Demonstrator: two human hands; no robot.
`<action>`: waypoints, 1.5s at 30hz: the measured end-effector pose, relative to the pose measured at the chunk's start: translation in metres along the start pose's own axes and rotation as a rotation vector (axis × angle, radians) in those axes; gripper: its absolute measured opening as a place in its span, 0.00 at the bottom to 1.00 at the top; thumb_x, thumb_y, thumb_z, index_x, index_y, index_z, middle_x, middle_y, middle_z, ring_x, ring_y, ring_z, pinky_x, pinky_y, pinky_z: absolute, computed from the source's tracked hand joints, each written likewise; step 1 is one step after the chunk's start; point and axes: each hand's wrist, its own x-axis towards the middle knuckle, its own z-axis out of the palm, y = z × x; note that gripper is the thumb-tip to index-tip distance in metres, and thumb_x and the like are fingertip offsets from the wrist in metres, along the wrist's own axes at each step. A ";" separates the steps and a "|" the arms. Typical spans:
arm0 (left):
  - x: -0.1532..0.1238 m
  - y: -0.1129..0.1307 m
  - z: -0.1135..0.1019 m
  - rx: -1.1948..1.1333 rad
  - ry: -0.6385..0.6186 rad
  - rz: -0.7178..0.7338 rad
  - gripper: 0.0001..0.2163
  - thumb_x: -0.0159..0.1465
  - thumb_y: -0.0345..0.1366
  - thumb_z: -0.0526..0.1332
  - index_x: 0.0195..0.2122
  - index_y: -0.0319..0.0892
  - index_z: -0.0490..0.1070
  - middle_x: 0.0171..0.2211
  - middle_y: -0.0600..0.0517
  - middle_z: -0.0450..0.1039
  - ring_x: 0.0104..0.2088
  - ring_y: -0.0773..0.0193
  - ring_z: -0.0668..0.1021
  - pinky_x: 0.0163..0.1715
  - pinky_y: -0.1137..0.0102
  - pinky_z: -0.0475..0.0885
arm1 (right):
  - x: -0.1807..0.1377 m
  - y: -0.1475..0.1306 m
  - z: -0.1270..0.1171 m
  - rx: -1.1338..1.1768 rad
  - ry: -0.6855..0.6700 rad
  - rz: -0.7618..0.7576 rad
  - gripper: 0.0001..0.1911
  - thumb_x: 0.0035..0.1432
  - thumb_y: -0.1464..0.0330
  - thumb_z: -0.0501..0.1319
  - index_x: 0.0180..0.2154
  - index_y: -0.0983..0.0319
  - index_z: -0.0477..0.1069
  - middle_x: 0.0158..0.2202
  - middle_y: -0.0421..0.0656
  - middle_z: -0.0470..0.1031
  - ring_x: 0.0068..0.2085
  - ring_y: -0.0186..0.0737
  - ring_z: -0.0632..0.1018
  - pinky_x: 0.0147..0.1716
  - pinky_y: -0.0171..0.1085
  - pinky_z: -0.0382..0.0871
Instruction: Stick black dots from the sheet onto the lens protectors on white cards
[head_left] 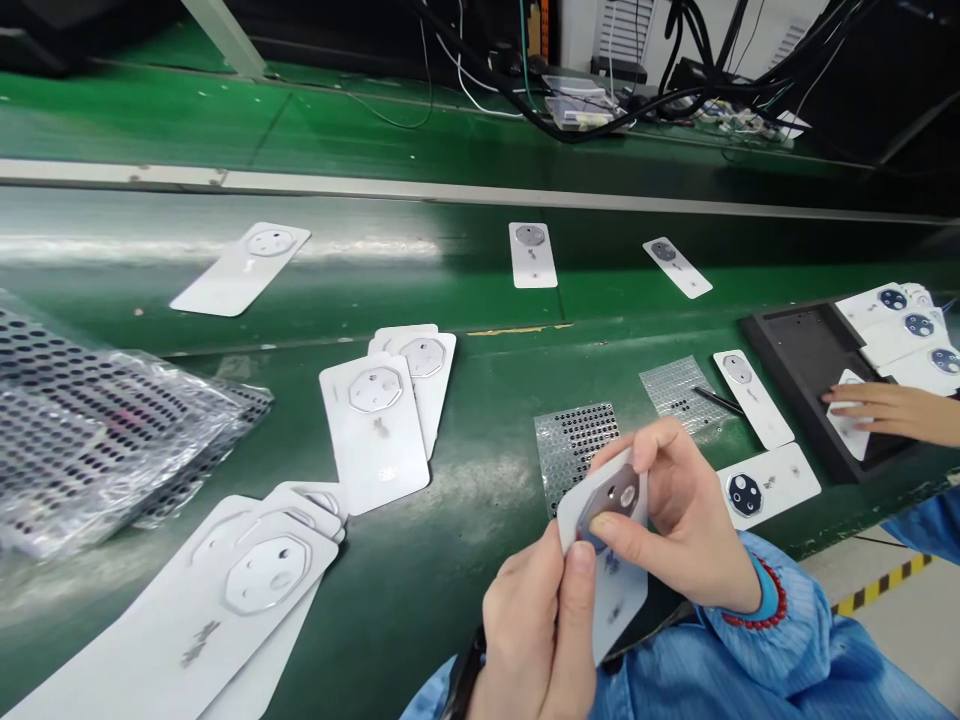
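Note:
Both my hands hold one white card (616, 590) with an octagonal lens piece (616, 495) on it, low in the middle of the view. My left hand (536, 630) grips the card's lower left edge, thumb on its face. My right hand (686, 520) pinches the top, its thumb lying across the lens piece. Under the card a dark flat item (652, 612) peeks out. My right wrist wears a red bead bracelet (769, 600) and a blue sleeve.
White cards lie in stacks at bottom left (255, 590) and centre (382, 425), singly on the green belt (450, 255). Perforated film sheets (574, 440), a plastic-wrapped bundle (97, 430), a card with a dark lens (769, 487). Another person's hand (892, 410) rests on a black tray (802, 350).

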 end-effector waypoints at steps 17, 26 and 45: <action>0.014 0.000 -0.005 0.026 0.073 0.249 0.09 0.61 0.21 0.54 0.30 0.42 0.64 0.18 0.61 0.65 0.16 0.75 0.69 0.17 0.81 0.65 | -0.008 -0.001 0.007 -0.013 0.000 -0.064 0.17 0.56 0.78 0.64 0.38 0.55 0.58 0.40 0.38 0.74 0.32 0.32 0.75 0.31 0.32 0.70; 0.007 0.003 0.001 0.110 0.203 0.272 0.12 0.56 0.21 0.56 0.23 0.45 0.58 0.14 0.60 0.65 0.13 0.72 0.69 0.16 0.77 0.69 | -0.014 -0.001 0.006 -0.082 -0.016 -0.107 0.15 0.56 0.76 0.65 0.37 0.55 0.60 0.36 0.40 0.73 0.34 0.39 0.77 0.32 0.39 0.73; 0.007 -0.009 -0.010 0.089 0.229 -0.050 0.11 0.61 0.34 0.62 0.20 0.40 0.72 0.11 0.59 0.62 0.12 0.72 0.64 0.13 0.77 0.62 | -0.010 0.008 -0.002 0.043 -0.057 -0.011 0.20 0.61 0.68 0.63 0.52 0.51 0.60 0.36 0.38 0.72 0.32 0.32 0.75 0.34 0.32 0.72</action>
